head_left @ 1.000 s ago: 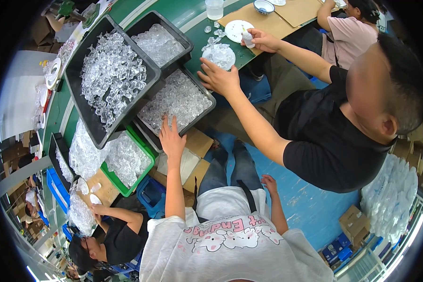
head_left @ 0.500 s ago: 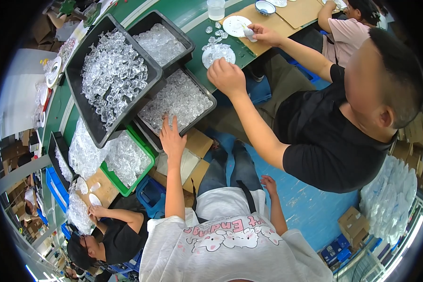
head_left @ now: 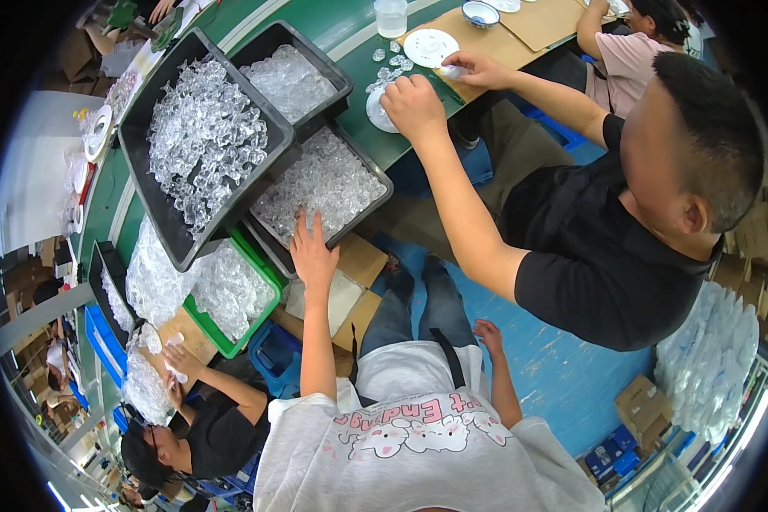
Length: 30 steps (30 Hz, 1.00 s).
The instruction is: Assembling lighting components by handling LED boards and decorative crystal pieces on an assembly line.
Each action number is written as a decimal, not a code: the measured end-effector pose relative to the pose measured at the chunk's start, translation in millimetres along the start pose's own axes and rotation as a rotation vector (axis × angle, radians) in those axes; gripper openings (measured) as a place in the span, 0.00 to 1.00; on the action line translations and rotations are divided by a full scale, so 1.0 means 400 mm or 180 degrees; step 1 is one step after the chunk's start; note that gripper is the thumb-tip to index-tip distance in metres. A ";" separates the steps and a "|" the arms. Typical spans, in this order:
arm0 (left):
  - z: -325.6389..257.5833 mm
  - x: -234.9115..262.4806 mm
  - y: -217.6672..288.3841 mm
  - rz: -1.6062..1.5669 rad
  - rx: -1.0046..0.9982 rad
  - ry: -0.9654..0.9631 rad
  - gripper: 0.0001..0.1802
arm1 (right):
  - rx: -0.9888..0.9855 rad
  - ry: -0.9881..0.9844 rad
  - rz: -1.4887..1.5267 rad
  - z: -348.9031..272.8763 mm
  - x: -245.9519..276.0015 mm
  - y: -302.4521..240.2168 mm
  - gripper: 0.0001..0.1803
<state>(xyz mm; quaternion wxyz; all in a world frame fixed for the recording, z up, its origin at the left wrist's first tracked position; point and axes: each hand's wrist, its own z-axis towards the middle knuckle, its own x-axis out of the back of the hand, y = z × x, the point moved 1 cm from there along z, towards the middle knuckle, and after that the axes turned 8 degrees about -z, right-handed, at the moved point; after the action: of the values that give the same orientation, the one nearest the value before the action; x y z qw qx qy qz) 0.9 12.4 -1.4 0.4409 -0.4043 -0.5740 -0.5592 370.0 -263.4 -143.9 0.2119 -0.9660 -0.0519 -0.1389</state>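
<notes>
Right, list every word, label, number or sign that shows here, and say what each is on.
Grey T-shirt: pink lettering above cartoon animals, partly legible; I won't copy printed wording.
Cardboard box, lower right: pale label-like mark, too small to read.
Clear plastic bags, right: faint bluish marks, too blurred to read.
Black plastic tray at the left hand: no lettering visible.

Translucent cup [head_left: 391, 19], blue-and-white bowl [head_left: 480, 14] on flat cardboard [head_left: 488, 41], brown box [head_left: 642, 403] near blue floor [head_left: 559, 363], clear plastic bags [head_left: 710, 363]
</notes>
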 end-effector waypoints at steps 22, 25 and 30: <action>-0.009 -0.022 -0.002 0.0275 -0.0341 -0.0044 0.40 | 0.0124 0.0320 0.0829 0.051 -0.001 0.159 0.13; -0.009 -0.012 0.017 0.0208 -0.0234 0.0006 0.40 | 0.0052 0.0386 0.0894 0.040 0.011 0.178 0.13; -0.008 -0.015 0.008 0.0220 -0.0269 0.0027 0.42 | -0.0015 0.0422 0.0883 0.044 0.022 0.235 0.13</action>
<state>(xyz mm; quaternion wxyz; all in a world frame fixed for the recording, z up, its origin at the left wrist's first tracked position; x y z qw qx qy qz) 5.8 9.5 -6.4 0.4449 -0.4398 -0.5337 -0.5691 397.7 -340.5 -193.9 0.2298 -0.9531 0.0965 -0.1719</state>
